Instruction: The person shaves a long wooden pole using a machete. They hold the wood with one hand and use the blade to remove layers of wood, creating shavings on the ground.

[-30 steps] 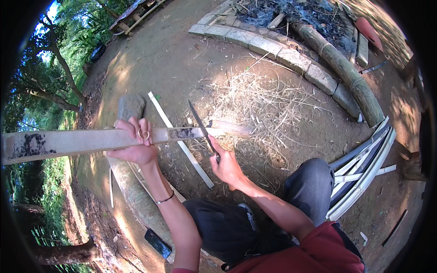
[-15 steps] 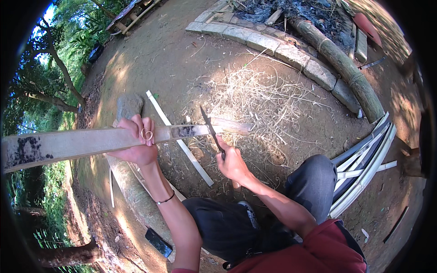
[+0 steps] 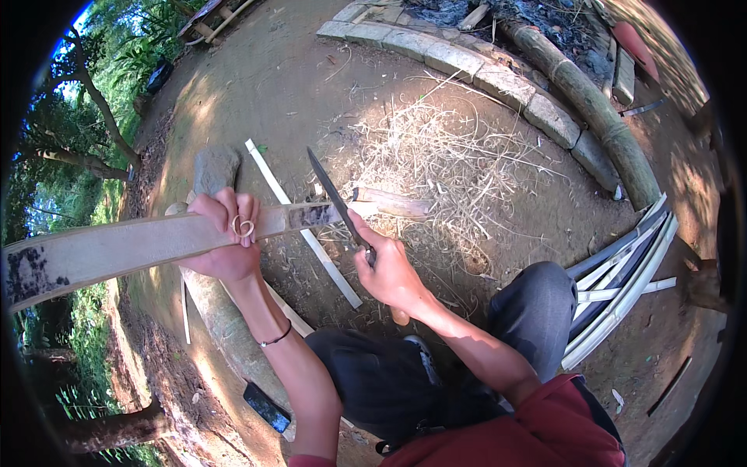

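Note:
A long, pale bamboo strip (image 3: pixel 148 249) with dark blotches runs from the left edge toward the middle. My left hand (image 3: pixel 226 237) is closed around it, a thin curled shaving (image 3: pixel 243 226) caught at the fingers. A knife (image 3: pixel 333 189) with a long dark blade is gripped in my right hand (image 3: pixel 393 268), its index finger stretched along the blade. The blade points up and to the left and crosses the strip's right end. Just beyond that end lies a short split bamboo piece (image 3: pixel 397 203) on the ground.
Curly shavings (image 3: pixel 459 171) are heaped ahead. A narrow pale strip (image 3: pixel 303 226) lies beneath the work. Split strips (image 3: pixel 622 288) are stacked at right, near a thick bamboo pole (image 3: pixel 595 117) and stone edging (image 3: pixel 506 86). A log (image 3: pixel 233 335) and a phone (image 3: pixel 266 407) lie at lower left.
The knife has shifted left and its blade now tilts further to the left. My right hand has turned with it. The strip's left end has dropped slightly, with my left hand still around it.

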`<control>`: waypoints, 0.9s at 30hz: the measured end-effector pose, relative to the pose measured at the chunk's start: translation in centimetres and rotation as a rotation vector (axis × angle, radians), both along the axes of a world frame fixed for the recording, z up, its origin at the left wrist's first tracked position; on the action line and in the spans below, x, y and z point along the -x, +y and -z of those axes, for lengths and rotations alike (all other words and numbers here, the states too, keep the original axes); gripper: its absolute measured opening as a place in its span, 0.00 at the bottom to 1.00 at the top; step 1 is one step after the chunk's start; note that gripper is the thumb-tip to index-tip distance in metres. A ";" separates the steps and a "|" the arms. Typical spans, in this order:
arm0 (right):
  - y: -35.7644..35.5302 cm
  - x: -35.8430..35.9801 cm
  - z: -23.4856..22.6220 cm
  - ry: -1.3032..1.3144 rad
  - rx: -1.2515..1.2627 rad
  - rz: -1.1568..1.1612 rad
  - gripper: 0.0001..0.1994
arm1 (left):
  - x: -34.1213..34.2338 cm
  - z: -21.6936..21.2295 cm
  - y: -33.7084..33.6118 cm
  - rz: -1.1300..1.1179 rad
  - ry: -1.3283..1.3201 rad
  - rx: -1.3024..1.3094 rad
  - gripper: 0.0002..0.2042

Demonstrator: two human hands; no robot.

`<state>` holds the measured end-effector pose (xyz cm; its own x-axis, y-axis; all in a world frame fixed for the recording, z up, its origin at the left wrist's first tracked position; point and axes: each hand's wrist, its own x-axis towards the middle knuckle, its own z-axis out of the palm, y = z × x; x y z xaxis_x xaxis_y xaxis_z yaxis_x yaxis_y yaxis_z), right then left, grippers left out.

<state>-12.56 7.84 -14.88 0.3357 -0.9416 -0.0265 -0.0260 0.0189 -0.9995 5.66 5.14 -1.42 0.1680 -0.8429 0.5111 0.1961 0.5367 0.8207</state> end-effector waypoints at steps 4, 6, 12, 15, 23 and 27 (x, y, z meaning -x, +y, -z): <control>-0.3 -0.4 2.4 0.064 0.065 0.042 0.30 | 0.5 -0.4 -0.2 0.006 -0.020 -0.008 0.37; -0.7 -1.1 7.0 0.100 0.100 0.097 0.30 | 0.8 -0.8 -0.4 0.031 -0.030 -0.006 0.37; 0.1 -0.2 0.6 0.010 0.059 0.023 0.31 | 0.8 -0.4 -0.4 0.003 -0.004 0.010 0.37; 0.3 -1.1 3.2 0.052 0.112 0.057 0.32 | 1.4 -0.7 -0.9 -0.074 0.026 0.036 0.37; 0.1 -2.2 7.2 0.094 -0.028 0.049 0.32 | 0.0 -0.7 -0.4 -0.189 0.031 0.056 0.35; 1.0 -2.9 6.0 0.084 0.081 0.054 0.34 | 1.0 -0.5 -1.2 -0.326 0.074 0.062 0.35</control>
